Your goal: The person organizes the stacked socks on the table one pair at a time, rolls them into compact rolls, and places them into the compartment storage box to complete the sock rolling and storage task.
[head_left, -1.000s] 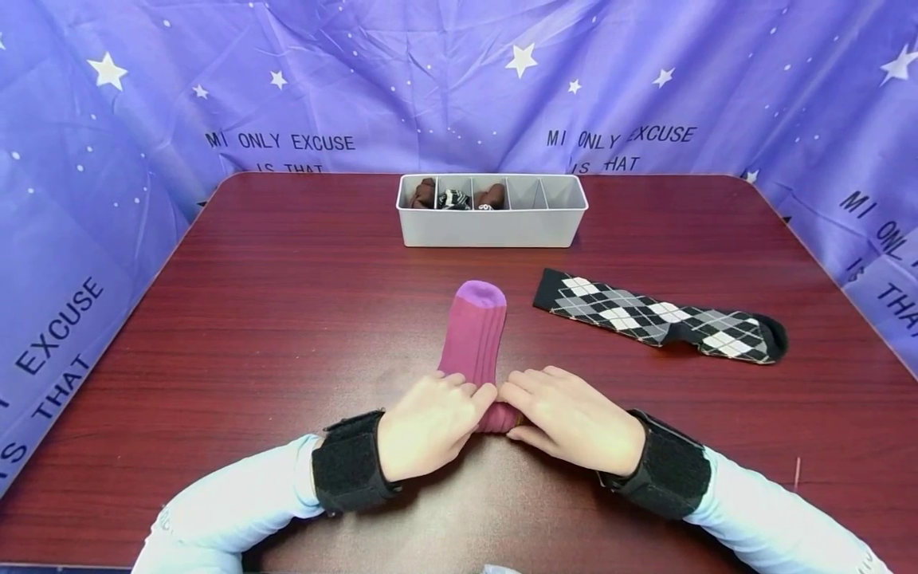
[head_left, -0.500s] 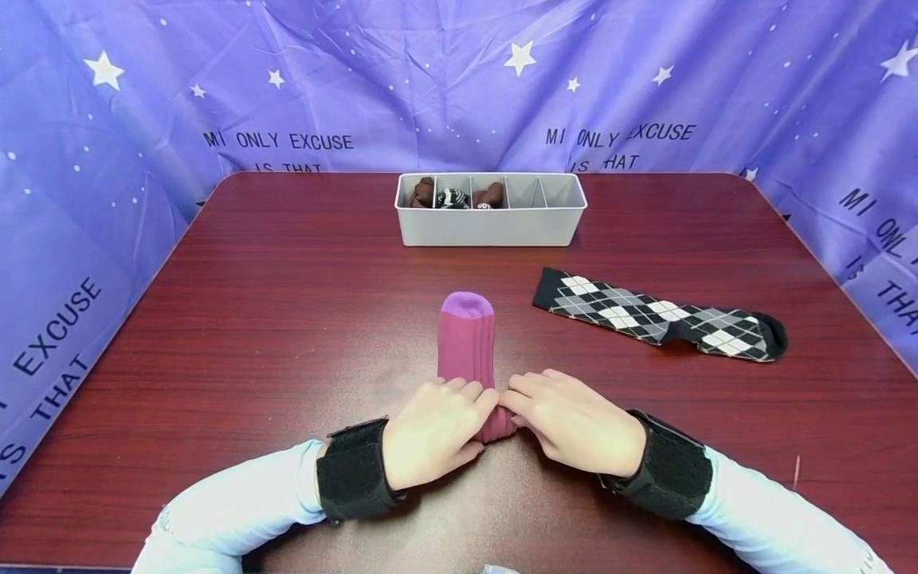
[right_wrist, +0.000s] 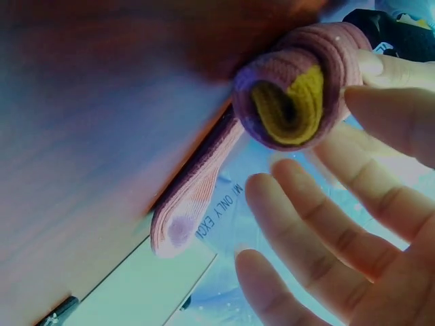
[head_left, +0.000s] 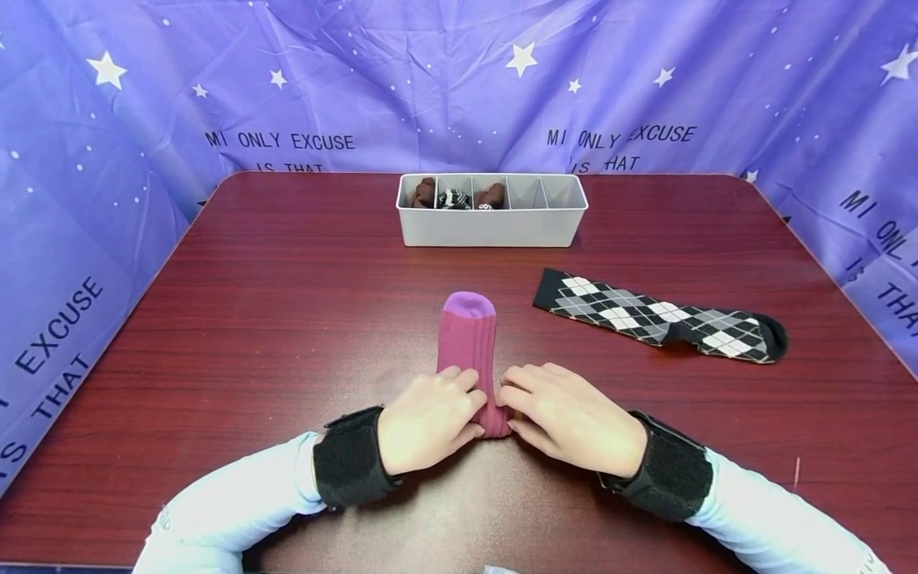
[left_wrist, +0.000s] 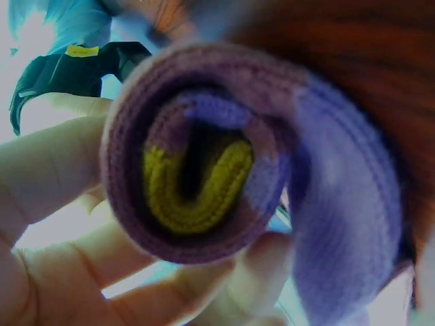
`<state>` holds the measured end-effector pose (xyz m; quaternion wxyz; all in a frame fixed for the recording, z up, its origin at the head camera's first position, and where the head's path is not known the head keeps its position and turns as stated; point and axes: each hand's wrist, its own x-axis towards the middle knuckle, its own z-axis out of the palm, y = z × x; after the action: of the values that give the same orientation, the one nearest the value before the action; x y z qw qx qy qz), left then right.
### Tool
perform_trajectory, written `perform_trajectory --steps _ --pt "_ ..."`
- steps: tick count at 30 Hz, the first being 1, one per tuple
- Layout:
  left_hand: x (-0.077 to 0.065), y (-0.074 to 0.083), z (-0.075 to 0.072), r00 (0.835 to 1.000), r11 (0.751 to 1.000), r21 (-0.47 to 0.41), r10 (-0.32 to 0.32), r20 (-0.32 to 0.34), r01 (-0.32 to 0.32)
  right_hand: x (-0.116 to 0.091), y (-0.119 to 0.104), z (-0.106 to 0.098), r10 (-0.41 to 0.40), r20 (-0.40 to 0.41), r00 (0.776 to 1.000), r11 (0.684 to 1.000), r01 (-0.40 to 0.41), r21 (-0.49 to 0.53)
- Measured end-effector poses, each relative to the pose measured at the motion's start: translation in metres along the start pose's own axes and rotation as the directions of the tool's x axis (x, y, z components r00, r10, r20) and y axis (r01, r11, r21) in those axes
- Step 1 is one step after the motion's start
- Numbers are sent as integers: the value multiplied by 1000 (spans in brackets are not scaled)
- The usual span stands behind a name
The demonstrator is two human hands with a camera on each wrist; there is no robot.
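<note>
A pink sock (head_left: 466,343) with a purple toe lies flat with the toe pointing away from the person. Its near end is wound into a roll (left_wrist: 204,252), and a yellow band shows at the core in both wrist views. The left hand (head_left: 430,418) holds the left end of that roll between thumb and fingers. At the right end, the right hand (head_left: 570,418) has thumb and forefinger on the roll (right_wrist: 340,47), while its other fingers are spread loosely. In the head view the hands hide much of the roll.
A black, grey and white argyle sock (head_left: 617,311) lies flat to the right. Farther back stands a light grey divided bin (head_left: 495,229), with brown and patterned bundles in its left compartments. A purple curtain (head_left: 459,96) hangs behind the table (head_left: 287,279).
The sock's toe has shifted toward the person and straightened. The left hand's fingers have drawn slightly left, away from the right hand, baring more of the sock between them.
</note>
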<state>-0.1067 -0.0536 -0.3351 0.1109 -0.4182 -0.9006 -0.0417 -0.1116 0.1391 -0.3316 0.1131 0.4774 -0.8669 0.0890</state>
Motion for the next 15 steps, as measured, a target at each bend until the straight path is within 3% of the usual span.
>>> perform_trajectory --steps 9,15 --pt "0 10 0 990 993 115 27 -138 -11 0 0 1 3 1 1000 1000 -3 -27" --pt "-2 11 2 993 986 166 30 -117 -11 -1 1 1 4 10 1000 999 -4 -42"
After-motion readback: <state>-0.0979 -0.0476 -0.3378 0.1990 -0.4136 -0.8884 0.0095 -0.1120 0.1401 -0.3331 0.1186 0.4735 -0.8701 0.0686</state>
